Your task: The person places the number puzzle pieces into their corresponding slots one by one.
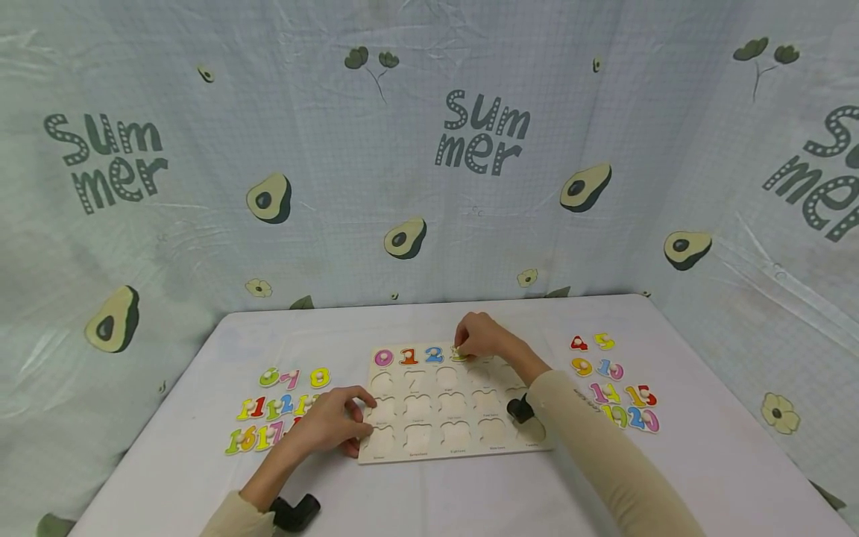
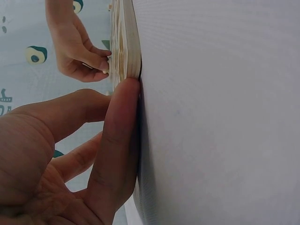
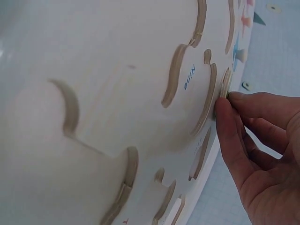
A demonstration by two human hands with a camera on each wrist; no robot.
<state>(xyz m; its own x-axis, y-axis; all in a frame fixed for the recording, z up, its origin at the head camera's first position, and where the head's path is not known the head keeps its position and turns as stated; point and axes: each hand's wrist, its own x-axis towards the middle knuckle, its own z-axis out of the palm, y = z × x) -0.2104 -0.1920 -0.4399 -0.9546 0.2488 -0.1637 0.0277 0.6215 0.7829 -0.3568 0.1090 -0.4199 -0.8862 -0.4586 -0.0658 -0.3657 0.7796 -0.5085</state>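
A pale wooden number puzzle board (image 1: 446,406) is laid flat on the white-covered counter (image 1: 429,492), with pieces 0, 1 and 2 seated in its top row. A green number piece (image 1: 459,354) is pinched by the right hand (image 1: 478,335) at the fourth slot of that row, the grip narrow around it. The board's left edge is pressed by the left hand (image 1: 332,424), fingers fairly straight. Loose coloured number pieces (image 1: 278,414) are spread on both sides

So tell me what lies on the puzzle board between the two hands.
In the head view, only empty number-shaped slots of the puzzle board lie between the left hand and right hand; no loose pieces.
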